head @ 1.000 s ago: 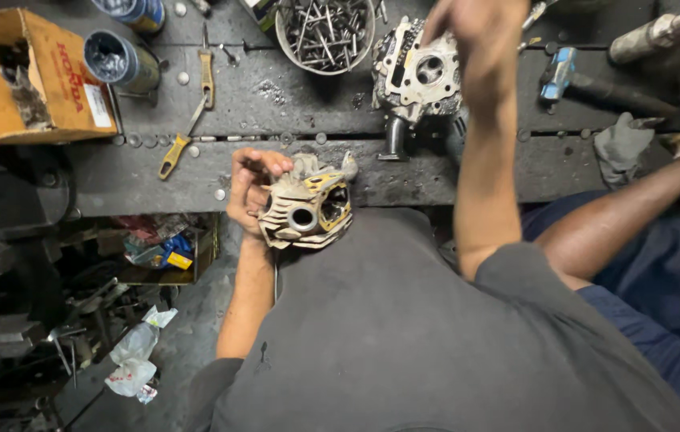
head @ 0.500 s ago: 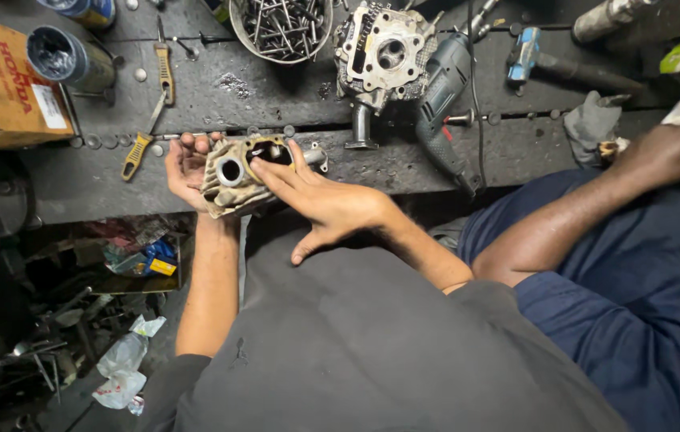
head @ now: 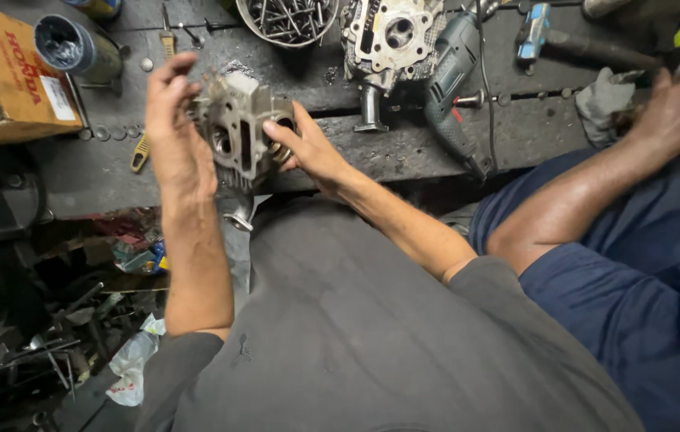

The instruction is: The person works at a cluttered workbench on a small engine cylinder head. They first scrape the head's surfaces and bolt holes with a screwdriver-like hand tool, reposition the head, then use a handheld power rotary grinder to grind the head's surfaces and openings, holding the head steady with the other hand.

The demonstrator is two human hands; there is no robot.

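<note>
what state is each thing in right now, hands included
grey finned metal engine head: lifted off bench, gripped on both sides
left hand: holding it
right hand: holding it
second grey engine head: resting on bench
grey-green power drill: lying down
round metal bowl: full of valves

A cardboard box (head: pixel 12 80), an electric drill (head: pixel 456 88) and a bowl of valves (head: pixel 288 20) lie on the workbench (head: pixel 404 148).

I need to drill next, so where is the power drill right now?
In the head view the power drill lies on the dark workbench, upper centre, right beside the second cylinder head and left of the grey rag.
</note>
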